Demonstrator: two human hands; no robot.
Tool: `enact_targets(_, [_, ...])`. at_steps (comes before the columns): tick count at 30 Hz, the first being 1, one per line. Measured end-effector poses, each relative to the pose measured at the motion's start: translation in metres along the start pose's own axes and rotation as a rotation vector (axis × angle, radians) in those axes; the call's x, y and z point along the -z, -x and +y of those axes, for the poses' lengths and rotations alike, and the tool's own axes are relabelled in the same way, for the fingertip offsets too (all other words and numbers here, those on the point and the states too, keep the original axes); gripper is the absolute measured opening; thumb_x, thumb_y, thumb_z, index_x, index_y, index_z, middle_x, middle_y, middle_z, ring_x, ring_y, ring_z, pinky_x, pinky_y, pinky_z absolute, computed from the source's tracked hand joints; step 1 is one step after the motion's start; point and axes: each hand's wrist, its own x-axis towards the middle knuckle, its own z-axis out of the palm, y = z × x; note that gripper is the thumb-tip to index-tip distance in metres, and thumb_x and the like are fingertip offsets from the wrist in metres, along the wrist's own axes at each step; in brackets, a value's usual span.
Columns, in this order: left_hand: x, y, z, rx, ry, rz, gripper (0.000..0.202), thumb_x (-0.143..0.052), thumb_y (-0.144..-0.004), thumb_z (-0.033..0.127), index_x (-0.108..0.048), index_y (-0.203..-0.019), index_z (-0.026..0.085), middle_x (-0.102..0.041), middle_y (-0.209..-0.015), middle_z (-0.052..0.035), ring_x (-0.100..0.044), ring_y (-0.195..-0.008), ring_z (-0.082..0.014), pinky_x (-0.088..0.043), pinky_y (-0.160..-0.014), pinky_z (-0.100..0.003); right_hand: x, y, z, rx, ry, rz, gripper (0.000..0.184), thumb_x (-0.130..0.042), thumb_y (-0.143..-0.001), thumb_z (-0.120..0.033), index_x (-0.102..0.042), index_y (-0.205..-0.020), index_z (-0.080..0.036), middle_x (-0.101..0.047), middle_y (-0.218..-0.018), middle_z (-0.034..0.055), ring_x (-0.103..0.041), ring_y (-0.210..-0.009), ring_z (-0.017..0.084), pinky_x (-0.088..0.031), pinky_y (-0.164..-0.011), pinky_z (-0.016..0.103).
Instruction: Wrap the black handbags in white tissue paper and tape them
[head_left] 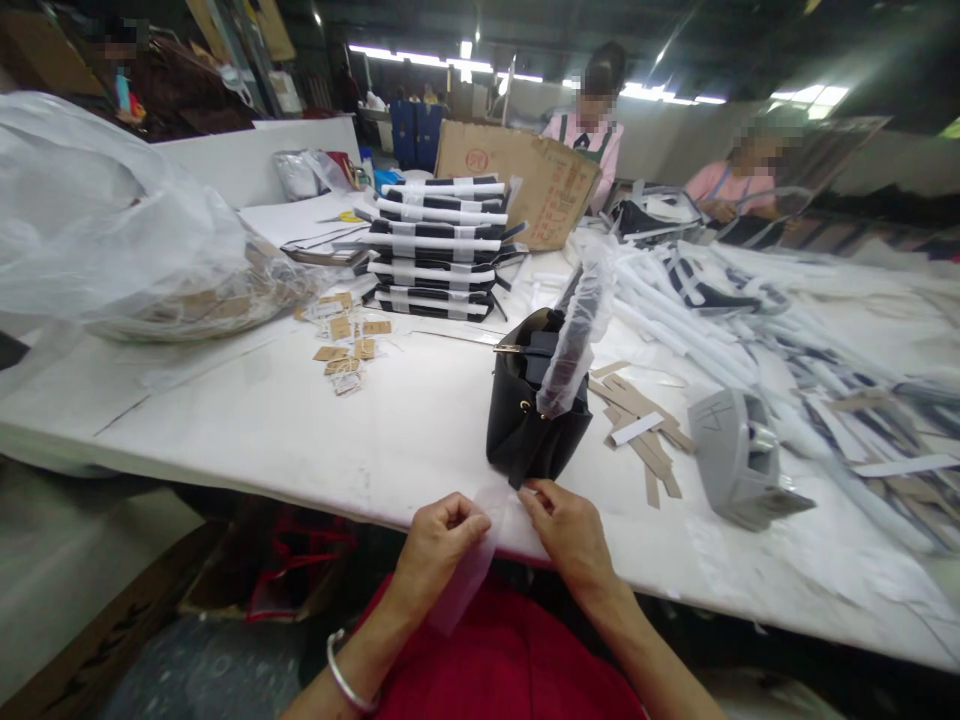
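Observation:
Near the table's front edge my left hand [450, 535] pinches a thin translucent plastic strip [469, 575], which hangs down over my lap. My right hand [566, 525] is closed on the end of a narrow black strap [517, 475], at the bottom front of a black handbag [517, 425]. The handbag stands upright with its top gaping. Clear wrinkled plastic wrap [574, 360] covers its raised handle. Whether the black strap is joined to the bag is hidden by my fingers.
A grey tape dispenser [731, 455] stands right of cardboard strips [637, 425]. Stacked black pieces with white rolls [439, 245] sit behind, left of the handbag. Small tags [341, 345] lie near a big plastic bag [127, 230]. Two people work across the table, by a carton [517, 180].

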Motion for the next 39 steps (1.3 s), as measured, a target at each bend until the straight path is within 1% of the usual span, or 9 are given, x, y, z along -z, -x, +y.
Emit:
enact_targets(4, [0.007, 0.000, 0.000, 0.026, 0.015, 0.031, 0.029, -0.067, -0.073, 0.042, -0.060, -0.064, 0.016, -0.051, -0.057, 0.0028, -0.042, -0.054, -0.0105, -0.033, -0.052, -0.022, -0.011, -0.001, -0.009, -0.156, -0.229, -0.015, 0.035, -0.069, -0.075, -0.051, -0.075, -0.091, -0.021, -0.068, -0.064, 0.0022, -0.059, -0.052, 0.019, -0.047, -0.049, 0.029])
enact_targets(6, [0.009, 0.001, -0.002, 0.023, 0.021, 0.031, 0.028, -0.067, -0.073, 0.042, -0.062, -0.066, 0.015, -0.054, -0.058, 0.0020, -0.045, -0.055, -0.0112, -0.035, -0.053, -0.022, -0.013, -0.001, -0.018, -0.205, -0.336, -0.031, 0.037, -0.071, -0.072, -0.054, -0.072, -0.082, -0.019, -0.062, -0.058, -0.0005, -0.052, -0.047, 0.016, -0.042, -0.043, 0.027])
enact_targets(8, [0.012, 0.002, -0.004, -0.001, -0.006, 0.032, 0.026, -0.066, -0.074, 0.039, -0.064, -0.066, 0.015, -0.057, -0.060, 0.0009, -0.047, -0.057, -0.0119, -0.037, -0.054, -0.022, -0.011, -0.001, -0.028, -0.167, -0.365, -0.043, 0.037, -0.074, -0.070, -0.055, -0.064, -0.064, -0.020, -0.057, -0.055, -0.0015, -0.052, -0.049, 0.015, -0.041, -0.046, 0.026])
enact_targets(10, [0.015, 0.003, -0.006, -0.031, -0.058, 0.026, 0.025, -0.066, -0.076, 0.037, -0.067, -0.067, 0.015, -0.060, -0.062, -0.0001, -0.049, -0.059, -0.0123, -0.037, -0.055, -0.022, -0.006, 0.000, -0.037, -0.139, -0.425, -0.092, 0.039, -0.076, -0.069, -0.054, -0.060, -0.058, -0.020, -0.059, -0.056, -0.0010, -0.056, -0.055, 0.016, -0.044, -0.052, 0.026])
enact_targets(14, [0.021, 0.002, -0.011, -0.084, -0.144, -0.024, 0.025, -0.065, -0.081, 0.037, -0.074, -0.073, 0.015, -0.065, -0.064, -0.0019, -0.052, -0.060, -0.0132, -0.039, -0.057, -0.022, 0.007, 0.004, -0.050, -0.217, -0.698, -0.175, 0.034, -0.077, -0.072, -0.050, -0.066, -0.078, -0.019, -0.068, -0.069, 0.0013, -0.064, -0.065, 0.018, -0.051, -0.064, 0.029])
enact_targets(18, [0.024, 0.002, -0.011, -0.104, -0.167, -0.056, 0.028, -0.065, -0.082, 0.039, -0.076, -0.074, 0.015, -0.067, -0.066, -0.0031, -0.054, -0.061, -0.0138, -0.040, -0.058, -0.023, 0.018, 0.007, -0.054, -0.204, -0.848, -0.186, 0.028, -0.079, -0.075, -0.042, -0.068, -0.083, -0.018, -0.068, -0.072, 0.0011, -0.061, -0.068, 0.015, -0.049, -0.067, 0.027])
enact_targets(27, [0.024, 0.002, -0.006, 0.061, 0.031, -0.143, 0.036, -0.073, -0.069, 0.048, -0.072, -0.066, 0.012, -0.057, -0.057, -0.0004, -0.045, -0.054, -0.0107, -0.032, -0.051, -0.022, 0.020, 0.004, -0.047, -0.149, -0.853, -0.182, 0.025, -0.078, -0.077, -0.040, -0.070, -0.088, -0.019, -0.070, -0.083, 0.0009, -0.061, -0.080, 0.016, -0.049, -0.077, 0.028])
enact_targets(35, [0.029, 0.006, -0.004, 0.071, 0.015, -0.267, 0.033, -0.071, -0.068, 0.045, -0.069, -0.063, 0.012, -0.055, -0.055, 0.0003, -0.042, -0.054, -0.0108, -0.030, -0.051, -0.022, 0.015, 0.005, -0.041, -0.153, -0.939, -0.179, 0.026, -0.076, -0.080, -0.040, -0.069, -0.095, -0.021, -0.071, -0.088, 0.0002, -0.064, -0.078, 0.015, -0.051, -0.075, 0.028])
enact_targets(39, [0.031, 0.006, -0.007, 0.055, 0.023, -0.262, 0.034, -0.071, -0.069, 0.046, -0.068, -0.062, 0.013, -0.054, -0.054, 0.0006, -0.041, -0.053, -0.0106, -0.029, -0.051, -0.022, 0.014, 0.006, -0.039, -0.161, -0.945, -0.214, 0.025, -0.076, -0.081, -0.039, -0.069, -0.096, -0.020, -0.071, -0.089, 0.0009, -0.065, -0.078, 0.016, -0.052, -0.075, 0.029])
